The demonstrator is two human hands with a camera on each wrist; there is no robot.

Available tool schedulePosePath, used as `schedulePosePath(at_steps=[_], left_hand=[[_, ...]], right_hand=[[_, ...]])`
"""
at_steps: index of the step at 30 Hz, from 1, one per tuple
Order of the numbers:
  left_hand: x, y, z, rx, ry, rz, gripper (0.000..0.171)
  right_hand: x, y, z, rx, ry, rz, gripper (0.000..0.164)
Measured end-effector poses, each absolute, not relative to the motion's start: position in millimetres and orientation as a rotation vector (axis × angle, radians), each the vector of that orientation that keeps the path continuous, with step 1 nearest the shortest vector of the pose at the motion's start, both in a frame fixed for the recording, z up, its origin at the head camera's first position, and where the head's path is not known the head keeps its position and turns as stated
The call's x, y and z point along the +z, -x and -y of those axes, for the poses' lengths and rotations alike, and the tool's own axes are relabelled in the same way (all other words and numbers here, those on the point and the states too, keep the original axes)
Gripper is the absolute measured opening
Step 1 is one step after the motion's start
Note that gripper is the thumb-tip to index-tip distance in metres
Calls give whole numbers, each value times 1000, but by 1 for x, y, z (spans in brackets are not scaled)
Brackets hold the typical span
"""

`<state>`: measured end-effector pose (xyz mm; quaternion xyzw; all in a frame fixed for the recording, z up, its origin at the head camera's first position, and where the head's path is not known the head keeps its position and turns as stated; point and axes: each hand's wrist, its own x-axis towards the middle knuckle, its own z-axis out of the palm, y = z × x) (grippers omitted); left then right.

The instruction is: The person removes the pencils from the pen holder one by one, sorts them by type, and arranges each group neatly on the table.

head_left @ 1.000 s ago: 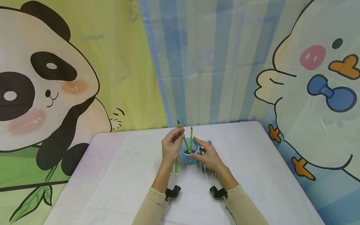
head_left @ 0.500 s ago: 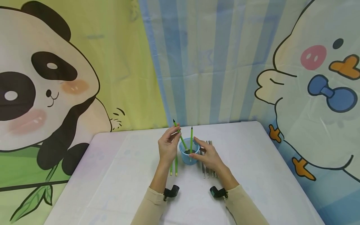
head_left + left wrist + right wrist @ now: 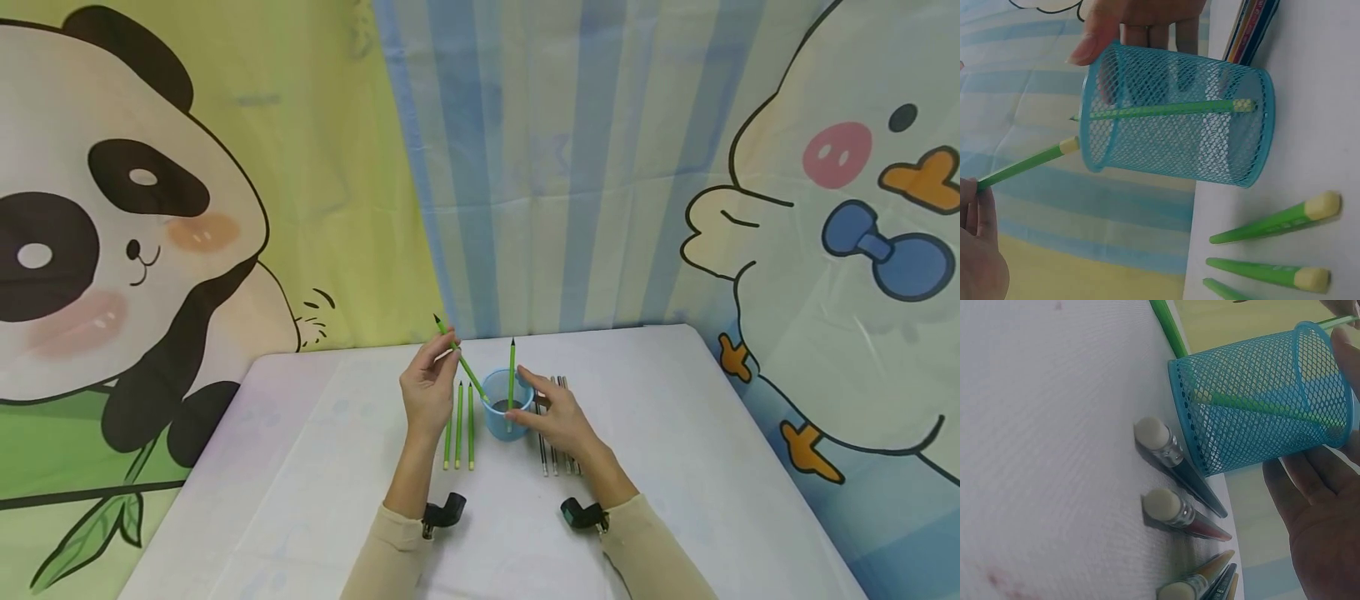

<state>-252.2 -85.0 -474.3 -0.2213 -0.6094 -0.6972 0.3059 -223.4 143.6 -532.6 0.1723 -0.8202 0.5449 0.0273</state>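
A blue mesh pencil cup (image 3: 504, 427) stands upright on the table, with one green pencil (image 3: 512, 375) leaning inside it, point up. My right hand (image 3: 558, 421) grips the cup from the right, its thumb near the rim and its fingers along the far wall, as the left wrist view shows. In my left hand (image 3: 426, 396), fingers and thumb pinch another green pencil (image 3: 1029, 164) by its upper part. This pencil slants with its dark tip up and to the left, and its pale yellow end is right at the cup's rim.
Three green pencils (image 3: 459, 429) lie side by side on the white table (image 3: 315, 500), left of the cup. Right of it lie several darker pencils (image 3: 1179, 469) with white erasers, partly under my right hand. A printed curtain (image 3: 525, 167) hangs behind the table.
My left hand has moved left with its pencil, bringing the pencil's lower end from inside the cup to the rim. The green pencils on the table are now less covered. My right hand stays.
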Motion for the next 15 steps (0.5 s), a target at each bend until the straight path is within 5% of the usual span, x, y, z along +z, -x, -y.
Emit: schedulePosePath(at_steps=[15], left_hand=[[-464, 243, 118, -1829, 542, 1586, 30]], right_hand=[[-534, 225, -143, 1686, -514, 2537, 87]])
